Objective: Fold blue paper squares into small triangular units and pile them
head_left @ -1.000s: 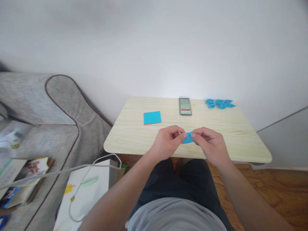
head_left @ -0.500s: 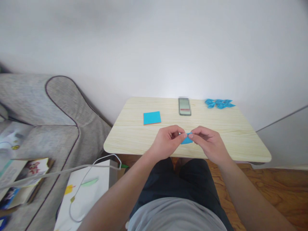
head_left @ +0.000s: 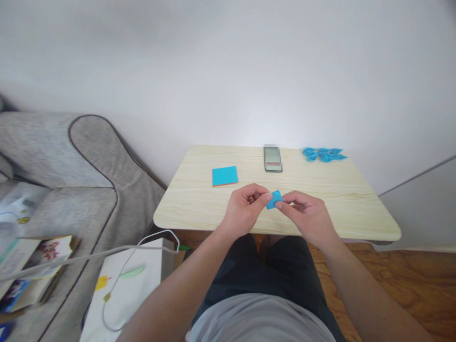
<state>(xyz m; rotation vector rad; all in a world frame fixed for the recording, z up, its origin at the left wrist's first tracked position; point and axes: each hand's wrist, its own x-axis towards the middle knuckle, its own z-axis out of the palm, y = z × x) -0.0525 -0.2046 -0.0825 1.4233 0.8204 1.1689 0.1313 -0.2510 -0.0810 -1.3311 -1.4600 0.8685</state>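
Note:
A small folded piece of blue paper (head_left: 274,199) is pinched between both hands above the near edge of a light wooden table (head_left: 199,199). My left hand (head_left: 244,209) grips its left side with thumb and fingers closed. My right hand (head_left: 306,216) pinches its right side. A pad of blue square paper (head_left: 224,175) lies on the table beyond my left hand. Several folded blue paper pieces (head_left: 324,154) sit in a pile at the table's far right corner.
A phone (head_left: 272,158) lies at the back middle of the table. A grey sofa (head_left: 64,161) stands to the left, with magazines (head_left: 32,270) at its foot. A white paper bag (head_left: 131,280) with a white cable stands by my left knee. The floor is wood.
The blue paper has turned between my fingers and now shows a wider, tilted face. Both hands stay together over the table's near edge, shifted slightly left.

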